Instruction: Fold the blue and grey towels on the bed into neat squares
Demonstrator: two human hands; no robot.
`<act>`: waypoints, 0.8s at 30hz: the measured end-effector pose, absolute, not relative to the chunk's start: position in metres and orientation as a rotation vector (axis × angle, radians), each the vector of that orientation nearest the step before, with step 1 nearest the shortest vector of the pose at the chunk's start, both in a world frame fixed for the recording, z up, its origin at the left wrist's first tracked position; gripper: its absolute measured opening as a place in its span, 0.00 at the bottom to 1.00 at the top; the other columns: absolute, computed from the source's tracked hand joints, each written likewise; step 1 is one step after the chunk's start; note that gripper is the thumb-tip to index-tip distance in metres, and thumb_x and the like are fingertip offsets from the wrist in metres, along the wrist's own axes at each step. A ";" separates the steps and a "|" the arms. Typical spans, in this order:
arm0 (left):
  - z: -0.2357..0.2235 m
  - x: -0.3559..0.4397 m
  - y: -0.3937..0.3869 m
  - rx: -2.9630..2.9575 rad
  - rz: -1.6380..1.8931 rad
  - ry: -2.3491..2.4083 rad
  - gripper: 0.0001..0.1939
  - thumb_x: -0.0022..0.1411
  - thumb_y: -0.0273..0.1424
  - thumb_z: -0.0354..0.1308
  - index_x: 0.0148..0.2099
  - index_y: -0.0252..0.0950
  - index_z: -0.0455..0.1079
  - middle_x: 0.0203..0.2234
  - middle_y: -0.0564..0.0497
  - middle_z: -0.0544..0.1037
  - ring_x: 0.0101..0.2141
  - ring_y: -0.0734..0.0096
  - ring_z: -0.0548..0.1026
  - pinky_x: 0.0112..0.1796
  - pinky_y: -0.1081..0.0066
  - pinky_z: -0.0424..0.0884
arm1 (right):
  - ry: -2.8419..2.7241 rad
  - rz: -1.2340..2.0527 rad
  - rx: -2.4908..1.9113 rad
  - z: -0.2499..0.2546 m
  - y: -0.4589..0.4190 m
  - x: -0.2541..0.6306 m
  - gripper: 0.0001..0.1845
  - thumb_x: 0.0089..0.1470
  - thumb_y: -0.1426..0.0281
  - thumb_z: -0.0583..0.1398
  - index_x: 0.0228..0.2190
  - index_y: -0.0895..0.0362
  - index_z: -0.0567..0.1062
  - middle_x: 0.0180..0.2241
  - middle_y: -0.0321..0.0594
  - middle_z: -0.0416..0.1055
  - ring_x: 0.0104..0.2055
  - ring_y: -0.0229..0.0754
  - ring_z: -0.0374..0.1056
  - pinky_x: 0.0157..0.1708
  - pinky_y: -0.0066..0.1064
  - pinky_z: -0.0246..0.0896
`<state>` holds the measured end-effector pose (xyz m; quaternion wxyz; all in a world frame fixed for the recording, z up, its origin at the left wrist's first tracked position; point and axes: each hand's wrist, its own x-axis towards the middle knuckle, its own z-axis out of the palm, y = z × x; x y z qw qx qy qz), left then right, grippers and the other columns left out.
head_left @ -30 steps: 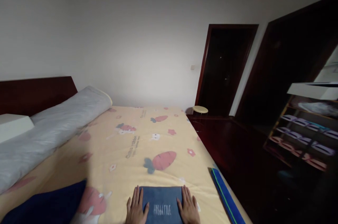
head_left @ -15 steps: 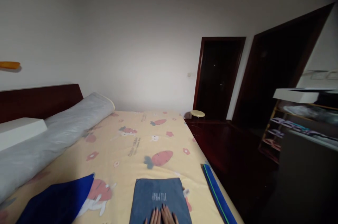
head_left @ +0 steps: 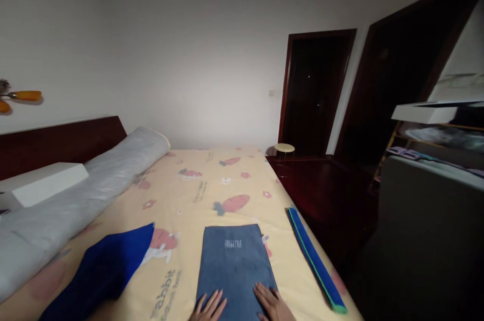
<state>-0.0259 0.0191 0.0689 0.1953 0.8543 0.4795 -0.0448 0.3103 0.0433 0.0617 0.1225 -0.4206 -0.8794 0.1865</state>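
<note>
A grey-blue folded towel (head_left: 236, 265) with white lettering near its far edge lies flat on the bed. My left hand (head_left: 209, 307) rests at its near left edge, fingers stretched out. On the right part of the towel lies my right hand (head_left: 273, 303), palm down with the fingers extended. Neither hand grips anything. Left of the towel is a crumpled dark blue cloth (head_left: 109, 263). Along the bed's right edge runs a narrow rolled or folded blue cloth (head_left: 313, 255) with green edging.
The bed (head_left: 204, 200) has a yellow sheet printed with carrots and rabbits. A grey roll (head_left: 121, 175) and a white box (head_left: 49, 182) lie by the dark headboard (head_left: 60, 139). Beyond the bed stands a round stool (head_left: 284, 148); a shoe rack (head_left: 403, 152) is at right.
My hands have moved apart, from side by side mid-towel to its left edge and right part. The camera view has tilted down, showing more of the towel.
</note>
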 end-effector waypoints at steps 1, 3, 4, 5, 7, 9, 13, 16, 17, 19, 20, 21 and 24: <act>0.083 -0.031 0.019 2.392 -0.166 1.293 0.34 0.64 0.37 0.46 0.69 0.59 0.39 0.68 0.61 0.45 0.67 0.61 0.49 0.64 0.49 0.50 | -2.623 0.582 -1.216 0.075 0.043 0.312 0.36 0.57 0.57 0.55 0.65 0.50 0.55 0.65 0.45 0.53 0.65 0.55 0.54 0.63 0.50 0.49; 0.103 -0.036 0.018 2.367 -0.254 1.241 0.44 0.56 0.40 0.56 0.70 0.54 0.39 0.69 0.57 0.41 0.68 0.57 0.45 0.65 0.46 0.45 | -2.739 0.613 -1.302 0.094 0.041 0.313 0.41 0.50 0.60 0.59 0.64 0.55 0.58 0.65 0.52 0.53 0.65 0.58 0.53 0.64 0.52 0.45; 0.108 -0.037 0.016 2.343 -0.282 1.263 0.46 0.54 0.41 0.58 0.70 0.52 0.40 0.70 0.55 0.40 0.68 0.56 0.44 0.65 0.45 0.44 | -2.763 0.594 -1.385 0.099 0.039 0.312 0.42 0.47 0.63 0.60 0.63 0.57 0.60 0.65 0.54 0.54 0.65 0.59 0.53 0.64 0.52 0.45; 0.111 -0.037 0.013 2.309 -0.308 1.304 0.47 0.52 0.41 0.59 0.70 0.50 0.41 0.70 0.53 0.41 0.68 0.55 0.44 0.64 0.46 0.44 | -2.776 0.579 -1.467 0.101 0.036 0.313 0.43 0.44 0.65 0.61 0.62 0.57 0.62 0.64 0.55 0.55 0.65 0.60 0.54 0.63 0.53 0.46; 0.112 -0.034 0.003 2.223 -0.359 1.418 0.46 0.53 0.38 0.57 0.71 0.43 0.43 0.70 0.48 0.43 0.68 0.55 0.45 0.64 0.48 0.46 | -2.769 0.578 -1.574 0.099 0.027 0.316 0.44 0.40 0.70 0.60 0.61 0.54 0.62 0.64 0.53 0.55 0.64 0.60 0.55 0.61 0.53 0.49; 0.114 -0.029 -0.009 2.150 -0.430 1.508 0.47 0.51 0.35 0.57 0.71 0.36 0.44 0.70 0.43 0.45 0.68 0.54 0.46 0.64 0.51 0.48 | -2.769 0.634 -1.613 0.097 0.019 0.323 0.46 0.37 0.72 0.59 0.62 0.52 0.62 0.65 0.51 0.54 0.64 0.59 0.55 0.60 0.53 0.51; 0.134 -0.017 -0.018 2.103 -0.463 1.621 0.43 0.48 0.31 0.59 0.67 0.29 0.55 0.67 0.36 0.54 0.65 0.50 0.54 0.64 0.54 0.50 | -2.760 0.628 -1.679 0.107 0.011 0.330 0.44 0.37 0.74 0.58 0.60 0.56 0.64 0.65 0.54 0.55 0.65 0.59 0.53 0.61 0.53 0.48; 0.149 -0.014 -0.013 2.098 -0.401 1.655 0.42 0.47 0.29 0.59 0.66 0.32 0.57 0.67 0.37 0.54 0.66 0.51 0.53 0.64 0.55 0.52 | -2.736 0.524 -1.613 0.115 0.010 0.320 0.37 0.39 0.69 0.61 0.55 0.59 0.69 0.61 0.56 0.61 0.62 0.60 0.57 0.62 0.50 0.46; 0.151 -0.013 -0.012 2.090 -0.394 1.639 0.44 0.46 0.28 0.60 0.67 0.34 0.55 0.68 0.38 0.53 0.66 0.51 0.52 0.64 0.55 0.52 | -2.733 0.504 -1.576 0.114 0.010 0.316 0.36 0.39 0.67 0.62 0.54 0.59 0.70 0.59 0.55 0.63 0.61 0.60 0.58 0.62 0.49 0.47; 0.148 -0.012 -0.010 2.077 -0.398 1.582 0.46 0.46 0.27 0.60 0.68 0.36 0.52 0.68 0.39 0.52 0.66 0.52 0.52 0.63 0.55 0.52 | -2.751 0.501 -1.517 0.104 0.009 0.306 0.36 0.39 0.64 0.63 0.53 0.58 0.70 0.57 0.54 0.66 0.58 0.60 0.61 0.61 0.48 0.49; 0.145 -0.012 -0.010 2.074 -0.409 1.553 0.46 0.47 0.27 0.60 0.69 0.37 0.51 0.68 0.40 0.53 0.66 0.52 0.52 0.63 0.55 0.52 | -2.774 0.513 -1.497 0.096 0.009 0.302 0.37 0.39 0.63 0.64 0.53 0.58 0.70 0.57 0.54 0.66 0.57 0.61 0.62 0.60 0.48 0.51; 0.140 -0.010 -0.010 2.073 -0.425 1.538 0.45 0.48 0.26 0.59 0.69 0.37 0.51 0.68 0.40 0.53 0.66 0.52 0.52 0.63 0.54 0.53 | -2.795 0.527 -1.481 0.086 0.009 0.298 0.37 0.40 0.62 0.64 0.54 0.57 0.70 0.57 0.54 0.67 0.57 0.61 0.62 0.59 0.48 0.53; 0.128 -0.005 -0.010 2.067 -0.448 1.575 0.37 0.55 0.23 0.50 0.68 0.38 0.52 0.67 0.40 0.55 0.66 0.54 0.52 0.62 0.52 0.55 | -2.779 0.527 -1.478 0.054 0.013 0.293 0.30 0.45 0.64 0.61 0.52 0.53 0.71 0.55 0.51 0.69 0.55 0.60 0.65 0.55 0.47 0.58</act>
